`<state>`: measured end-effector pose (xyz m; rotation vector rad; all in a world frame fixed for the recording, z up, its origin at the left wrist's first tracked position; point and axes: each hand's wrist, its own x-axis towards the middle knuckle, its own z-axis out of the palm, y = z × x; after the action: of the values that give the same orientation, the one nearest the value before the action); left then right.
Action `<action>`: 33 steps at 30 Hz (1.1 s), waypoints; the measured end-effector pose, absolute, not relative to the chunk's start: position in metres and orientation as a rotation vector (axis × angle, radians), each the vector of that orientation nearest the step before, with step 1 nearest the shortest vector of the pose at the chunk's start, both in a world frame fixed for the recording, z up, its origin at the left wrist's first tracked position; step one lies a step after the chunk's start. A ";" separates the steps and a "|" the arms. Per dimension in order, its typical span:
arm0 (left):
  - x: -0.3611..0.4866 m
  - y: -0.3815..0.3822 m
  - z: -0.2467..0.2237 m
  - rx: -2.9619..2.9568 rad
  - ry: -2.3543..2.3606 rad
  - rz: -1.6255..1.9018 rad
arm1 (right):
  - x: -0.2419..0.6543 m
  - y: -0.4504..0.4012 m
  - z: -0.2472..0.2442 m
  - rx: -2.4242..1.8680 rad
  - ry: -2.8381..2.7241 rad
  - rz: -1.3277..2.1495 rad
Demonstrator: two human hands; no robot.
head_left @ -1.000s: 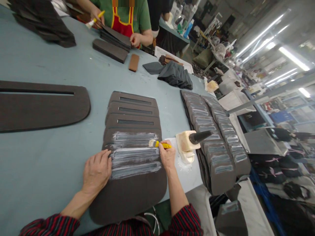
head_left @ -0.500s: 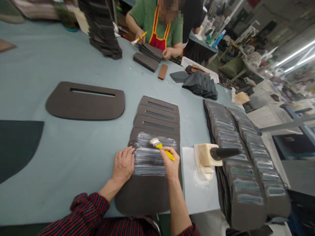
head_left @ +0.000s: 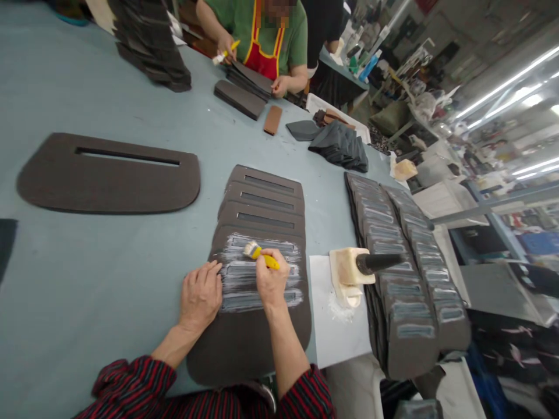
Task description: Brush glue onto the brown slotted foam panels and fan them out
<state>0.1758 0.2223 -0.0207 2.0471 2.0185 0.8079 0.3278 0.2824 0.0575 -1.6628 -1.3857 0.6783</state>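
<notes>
My right hand (head_left: 272, 278) grips a yellow-handled paintbrush (head_left: 267, 259), its pale bristles touching the overlapping dark brown slotted panels (head_left: 248, 334). White streaks of a wet-looking coating run across the slots in the middle of the stack. My left hand (head_left: 201, 295) lies flat with fingers stretched out, against the left edge of these panels. To the right, a cream-coloured glue container (head_left: 349, 266) with a black spout-like part (head_left: 379, 263) rests on a white sheet (head_left: 325, 326), with white residue around its base.
One slotted panel (head_left: 109, 186) lies apart on the left. Two rows of coated panels (head_left: 410, 355) overlap at the right. Across the table (head_left: 144, 256), a person in a red apron (head_left: 262, 58) holds another brush. Dark stacked pieces (head_left: 338, 145) and a brown block (head_left: 273, 120) lie between us.
My right hand has swept the brush leftward over the coated slots. My left hand stays at the panels' edge. The whole view has shifted, so things appear further left.
</notes>
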 end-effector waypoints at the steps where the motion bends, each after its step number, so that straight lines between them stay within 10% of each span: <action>1: 0.176 0.222 -0.021 2.051 2.020 0.809 | 0.332 0.282 0.057 -1.635 -1.428 0.703; 10: 0.178 0.222 -0.023 2.036 2.055 0.806 | 0.468 0.283 0.065 -1.888 -1.199 0.403; 20: 0.178 0.223 -0.024 1.980 2.062 0.867 | 0.316 0.258 0.055 -1.435 -1.588 0.784; 33: 0.176 0.222 -0.024 2.004 2.030 0.857 | 0.424 0.241 0.069 -1.785 -1.330 0.554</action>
<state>0.1762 0.2220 -0.0235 2.0043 2.0296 0.8570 0.4241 0.2410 0.0689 -1.7847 -1.3297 0.5544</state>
